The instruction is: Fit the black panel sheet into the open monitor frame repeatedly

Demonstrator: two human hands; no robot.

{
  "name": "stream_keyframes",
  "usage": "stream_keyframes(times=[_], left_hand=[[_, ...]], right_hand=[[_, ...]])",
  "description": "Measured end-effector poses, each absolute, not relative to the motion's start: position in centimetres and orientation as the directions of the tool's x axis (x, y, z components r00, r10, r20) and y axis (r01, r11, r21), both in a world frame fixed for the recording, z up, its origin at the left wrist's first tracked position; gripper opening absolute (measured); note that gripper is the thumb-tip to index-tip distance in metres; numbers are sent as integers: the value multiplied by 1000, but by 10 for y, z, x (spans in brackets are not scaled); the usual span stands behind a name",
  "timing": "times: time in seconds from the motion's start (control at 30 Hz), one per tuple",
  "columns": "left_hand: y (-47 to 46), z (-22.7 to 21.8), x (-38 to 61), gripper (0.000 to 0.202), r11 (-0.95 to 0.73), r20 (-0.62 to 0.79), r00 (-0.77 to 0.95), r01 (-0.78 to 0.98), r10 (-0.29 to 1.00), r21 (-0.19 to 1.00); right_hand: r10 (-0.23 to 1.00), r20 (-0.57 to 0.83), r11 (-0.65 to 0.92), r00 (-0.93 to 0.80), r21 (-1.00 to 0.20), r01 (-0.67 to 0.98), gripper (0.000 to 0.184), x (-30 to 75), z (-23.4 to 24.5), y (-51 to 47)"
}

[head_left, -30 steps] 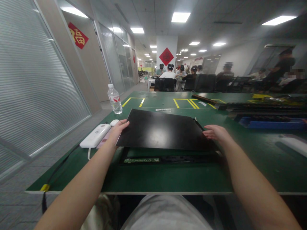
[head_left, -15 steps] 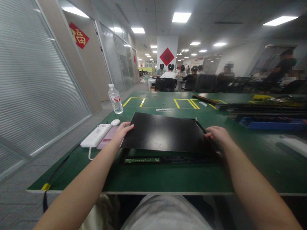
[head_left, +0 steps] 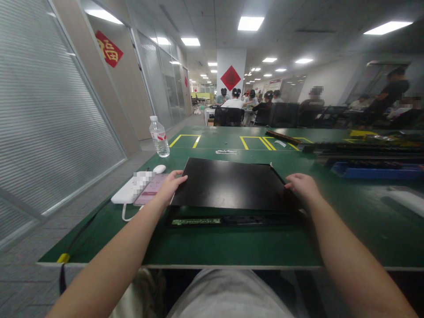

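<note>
While the black panel (head_left: 228,183) is pinched at its left edge by the left hand (head_left: 170,187), over a dark frame (head_left: 258,220) on the surface (head_left: 232,247), the right hand's (head_left: 303,187) fingers are curled at its right edge, hold unclear. Positioning seems in hand; even alignment appears called for.

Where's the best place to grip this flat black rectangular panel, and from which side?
I'd take the flat black rectangular panel by its left and right edges, from both sides, thumbs on top: it looks broad and thin, no handle showing. The left hand holds it so.
</note>
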State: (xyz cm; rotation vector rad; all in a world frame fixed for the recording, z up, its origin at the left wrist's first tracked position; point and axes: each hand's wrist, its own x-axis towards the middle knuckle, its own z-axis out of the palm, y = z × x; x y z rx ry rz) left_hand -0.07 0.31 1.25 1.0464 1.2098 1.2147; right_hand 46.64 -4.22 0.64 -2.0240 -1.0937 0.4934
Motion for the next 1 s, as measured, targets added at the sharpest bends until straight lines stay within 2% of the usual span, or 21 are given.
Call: stream_keyframes(times=[0.13,0.47,0.7,1.0], left_hand=[[3,13,0,35,112,-116,-47,-77,992,991],[-5,14,3,36,102,-104,-38,-51,994,993],[-11,20,10,33,102,-104,-53,-42,993,994],[-15,24,14,23,98,-97,-56,22,994,995]], right_hand=[[834,51,-365,550,-697,618,25,467,7,-42],[844,61,-388,533,-617,685,22,452,18,-50],[856,174,-350,487,-499,793,20,452,15,-50],[856,196,-345,478,-470,812,21,454,12,-48]])
